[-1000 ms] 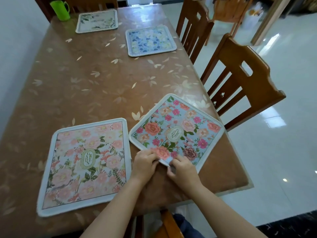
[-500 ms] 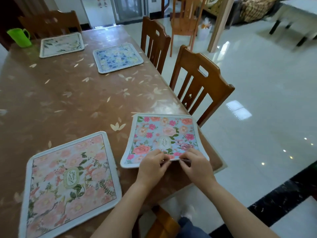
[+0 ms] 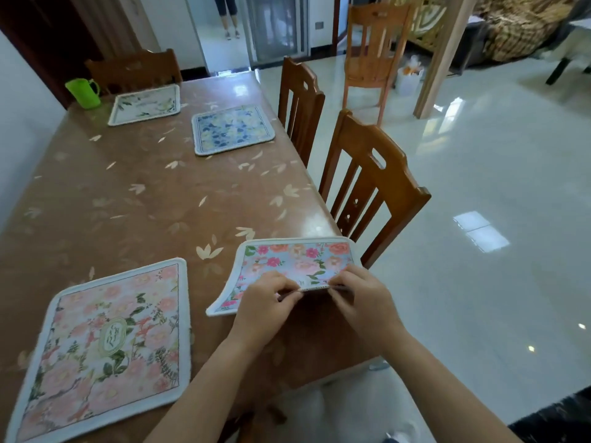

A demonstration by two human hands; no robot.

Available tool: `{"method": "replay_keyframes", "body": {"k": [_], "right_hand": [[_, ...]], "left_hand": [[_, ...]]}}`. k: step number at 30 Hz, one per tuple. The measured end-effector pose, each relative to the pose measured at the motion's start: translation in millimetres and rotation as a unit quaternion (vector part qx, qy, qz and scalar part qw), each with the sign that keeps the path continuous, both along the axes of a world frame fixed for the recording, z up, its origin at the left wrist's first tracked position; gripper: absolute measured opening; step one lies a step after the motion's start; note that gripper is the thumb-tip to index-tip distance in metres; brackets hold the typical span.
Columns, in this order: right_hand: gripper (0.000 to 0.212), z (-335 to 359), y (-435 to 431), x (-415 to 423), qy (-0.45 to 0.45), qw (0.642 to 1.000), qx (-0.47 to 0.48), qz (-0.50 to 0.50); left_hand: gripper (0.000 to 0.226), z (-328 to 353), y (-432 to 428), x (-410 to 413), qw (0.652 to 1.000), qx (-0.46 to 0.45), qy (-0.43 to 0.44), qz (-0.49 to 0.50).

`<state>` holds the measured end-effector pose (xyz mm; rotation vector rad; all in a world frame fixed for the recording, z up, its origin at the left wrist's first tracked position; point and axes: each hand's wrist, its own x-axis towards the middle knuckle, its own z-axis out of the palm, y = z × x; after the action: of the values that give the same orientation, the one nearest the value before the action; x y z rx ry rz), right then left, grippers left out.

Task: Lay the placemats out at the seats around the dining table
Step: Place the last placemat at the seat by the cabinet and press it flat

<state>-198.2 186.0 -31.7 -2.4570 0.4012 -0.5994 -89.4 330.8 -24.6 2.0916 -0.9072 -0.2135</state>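
1. Dining table (image 3: 128,193) — glossy brown top printed with pale leaves.
2. Green jug (image 3: 82,92) — upright at the far left corner.
3. Pale leafy placemat (image 3: 144,104), flat at the far end, near the jug.
4. Blue-flowered placemat (image 3: 232,129), flat by the right edge.
5. Pink-flowered placemat (image 3: 105,343), flat, near left.
6. Rose-print placemat (image 3: 294,259), near right corner; far part on the top, near edge raised.

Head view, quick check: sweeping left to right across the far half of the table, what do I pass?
green cup → white leafy placemat → blue floral placemat → far side chair. Left out for overlap: the rose placemat pinched by the left hand and right hand, and the pink placemat.
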Motion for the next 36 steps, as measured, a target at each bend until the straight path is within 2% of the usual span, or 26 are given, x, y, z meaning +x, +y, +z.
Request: {"method": "replay_keyframes", "body": {"k": [7,14,25,30,36], "right_hand": [[0.008,18.9,-75.3,-1.0,0.001,0.992,-0.006,0.129],[0.009,21.8,-124.2,14.2,0.006,0.971,-0.009,0.237],[0.009,5.3,-160.2,82.3,0.007,0.952,0.001,0.307],[0.009,2.3,-174.4,124.4,0.049,0.929,-0.028,0.365],[0.007,8.7,-177.5,153.9,0.054,0.904,-0.053,0.422]], "left_hand": [[0.008,8.7,-57.2,-41.2,0.989,-0.021,-0.014,0.146],[0.009,10.9,-93.2,-61.6,0.969,-0.016,-0.039,0.242],[0.009,-9.7,-134.0,-23.7,0.932,-0.032,-0.036,0.359],[0.01,-21.2,-148.5,-0.5,0.911,-0.026,-0.023,0.41],[0.008,-24.0,-156.0,9.8,0.886,-0.014,-0.01,0.463]]}}
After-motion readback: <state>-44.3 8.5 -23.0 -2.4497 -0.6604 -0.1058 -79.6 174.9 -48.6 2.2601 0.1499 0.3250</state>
